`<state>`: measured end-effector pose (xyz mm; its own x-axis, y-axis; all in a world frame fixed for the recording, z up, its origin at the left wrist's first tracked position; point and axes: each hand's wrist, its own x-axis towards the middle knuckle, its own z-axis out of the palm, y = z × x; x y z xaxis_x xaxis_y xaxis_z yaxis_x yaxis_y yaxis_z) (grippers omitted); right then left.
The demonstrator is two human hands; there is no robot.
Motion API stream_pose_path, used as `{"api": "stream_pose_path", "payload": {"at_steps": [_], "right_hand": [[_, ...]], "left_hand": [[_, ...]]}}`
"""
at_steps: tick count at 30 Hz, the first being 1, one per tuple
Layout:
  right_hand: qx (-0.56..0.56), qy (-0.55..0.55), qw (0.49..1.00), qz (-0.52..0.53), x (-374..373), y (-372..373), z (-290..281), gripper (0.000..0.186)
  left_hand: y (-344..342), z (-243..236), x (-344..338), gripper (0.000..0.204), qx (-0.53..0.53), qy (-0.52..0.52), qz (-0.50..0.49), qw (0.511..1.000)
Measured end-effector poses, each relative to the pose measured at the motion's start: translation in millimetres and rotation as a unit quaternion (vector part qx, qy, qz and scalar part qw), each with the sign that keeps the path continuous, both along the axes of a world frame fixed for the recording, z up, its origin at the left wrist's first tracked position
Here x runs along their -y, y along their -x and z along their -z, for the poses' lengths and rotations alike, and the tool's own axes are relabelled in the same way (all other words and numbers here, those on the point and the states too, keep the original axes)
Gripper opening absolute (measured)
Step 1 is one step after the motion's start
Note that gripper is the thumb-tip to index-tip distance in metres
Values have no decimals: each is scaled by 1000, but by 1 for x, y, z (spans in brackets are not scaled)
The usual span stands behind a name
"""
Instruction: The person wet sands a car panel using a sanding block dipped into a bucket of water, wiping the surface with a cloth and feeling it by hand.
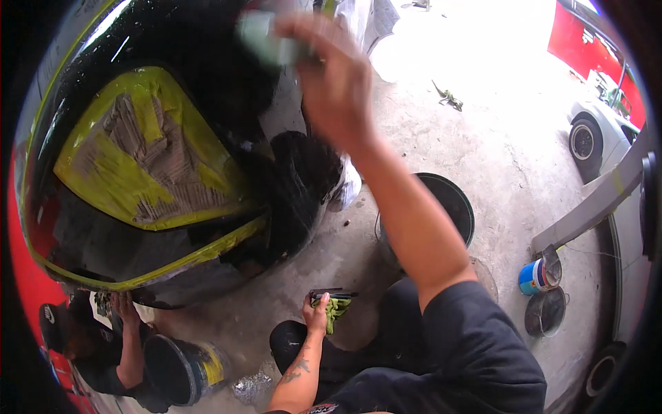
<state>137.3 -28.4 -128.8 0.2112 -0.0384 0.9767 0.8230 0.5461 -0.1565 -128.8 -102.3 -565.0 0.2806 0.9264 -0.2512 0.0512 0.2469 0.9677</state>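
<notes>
Head view: right hand (pixel 336 90) outstretched forward

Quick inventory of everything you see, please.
Curved car panel: 1, black, upper left.
Taped masking sheet: 1, yellow-green, on panel.
Large round bucket: 1, dark, centre-right.
Labelled bucket: 1, black, lower left.
Cylindrical can: 1, blue, right.
Small bucket: 1, dark, below can.
Car: 1, white, upper right.
Crumpled rag: 1, greenish, floor.
Person: 1, black clothes, lower left.
Blurred pad: 1, pale green, top.
Bunched cloth: 1, green, lower centre.
Slim item: 1, black, beside cloth.
Left hand: 1, bare, holding cloth.
Right hand: 1, bare, on pad.
</notes>
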Motion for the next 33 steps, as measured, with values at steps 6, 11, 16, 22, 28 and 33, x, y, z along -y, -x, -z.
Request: {"api": "stream_pose_path", "payload": {"at_steps": [6, 11, 16, 22, 28, 33], "right_hand": [[40, 440, 891, -104, 116, 20, 164, 47], [-200, 590, 782, 33, 246, -22, 233, 39], [-190, 665, 717, 89, 309, 8, 260, 44], [-125, 693, 706, 72, 318, 32, 214, 40], [-396, 670, 615, -126, 342, 14, 249, 37], [-114, 577, 776, 228, 309, -70, 212, 35]], "left_hand": [[-11, 1, 1, 47, -13, 27, 31, 999], [-3, 23, -7, 48, -48, -12, 56, 997], [-11, 26, -7, 47, -17, -5, 47, 999], [-9, 30, -7, 40, -3, -18, 46, 999], [-13, 24, -9, 39, 44, -3, 28, 999], [-16, 21, -8, 38, 33, -19, 15, 999]]}}
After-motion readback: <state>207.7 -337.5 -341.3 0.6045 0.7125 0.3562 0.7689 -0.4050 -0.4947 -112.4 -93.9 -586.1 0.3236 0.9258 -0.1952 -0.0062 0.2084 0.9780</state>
